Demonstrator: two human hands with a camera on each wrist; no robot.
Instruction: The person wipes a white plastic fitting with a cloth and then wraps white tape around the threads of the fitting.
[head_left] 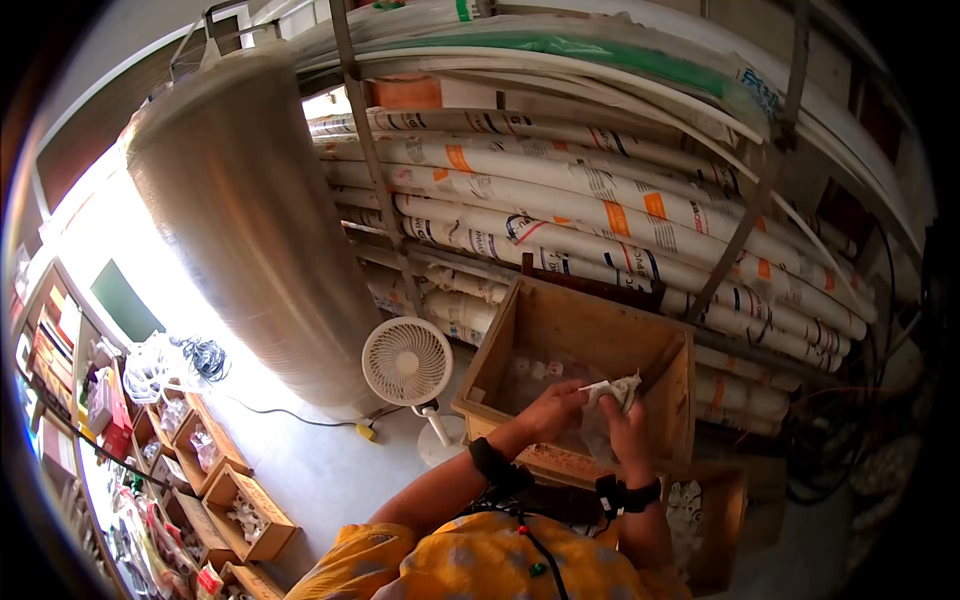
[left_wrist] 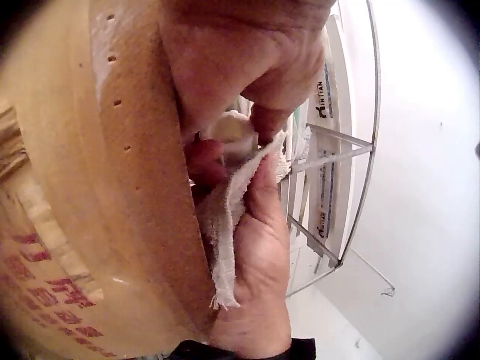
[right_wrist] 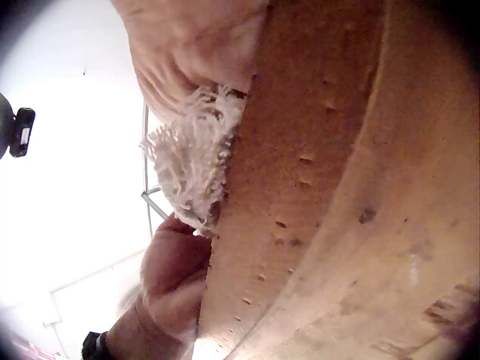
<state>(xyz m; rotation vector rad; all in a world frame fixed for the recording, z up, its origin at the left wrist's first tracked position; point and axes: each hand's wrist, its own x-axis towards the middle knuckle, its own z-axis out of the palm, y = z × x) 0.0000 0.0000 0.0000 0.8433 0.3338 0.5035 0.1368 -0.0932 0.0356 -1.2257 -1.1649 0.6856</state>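
Both hands meet over the front wall of a wooden box (head_left: 600,310). My left hand (head_left: 555,412) pinches a small white ring-ended pipe fitting (left_wrist: 231,129), seen between the fingers in the left wrist view. The right hand (head_left: 628,432) grips a white fringed cloth (head_left: 613,390) against the fitting. One edge of the cloth hangs along the right palm in the left wrist view. From the right wrist, its shaggy loops show below the right hand (right_wrist: 195,52), and the left hand (right_wrist: 176,281) is beyond it. The right fingertips are partly hidden by cloth and box wall.
Inside the box lies a clear bag with white fittings (head_left: 540,368). A white fan (head_left: 408,362) stands to its left, near a large wrapped roll (head_left: 250,230). Racked white pipes (head_left: 580,200) run behind. A lower box (head_left: 715,520) of fittings sits right; several boxes line the left floor.
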